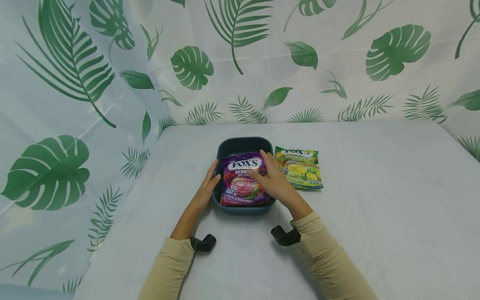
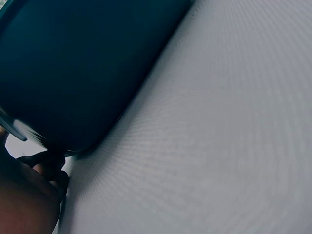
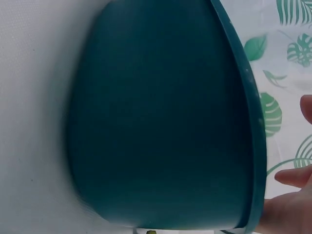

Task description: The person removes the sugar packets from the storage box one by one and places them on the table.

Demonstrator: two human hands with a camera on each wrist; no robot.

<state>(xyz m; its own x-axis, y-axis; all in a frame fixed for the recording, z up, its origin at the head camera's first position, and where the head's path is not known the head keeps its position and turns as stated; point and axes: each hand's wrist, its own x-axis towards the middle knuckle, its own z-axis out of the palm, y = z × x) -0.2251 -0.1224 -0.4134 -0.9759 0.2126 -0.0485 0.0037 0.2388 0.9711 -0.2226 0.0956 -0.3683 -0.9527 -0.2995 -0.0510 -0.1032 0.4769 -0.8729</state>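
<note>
The left hand (image 1: 204, 189) rests, fingers straight, against the blue tub (image 1: 243, 211) — right hand (image 1: 275, 179) spread over 1 purple bag (image 1: 240, 188) inside.

Smooth plastic tub (image 3: 161, 117), glossy plastic berry packet (image 1: 241, 183), matt cloth sleeves (image 1: 330, 250)
</note>
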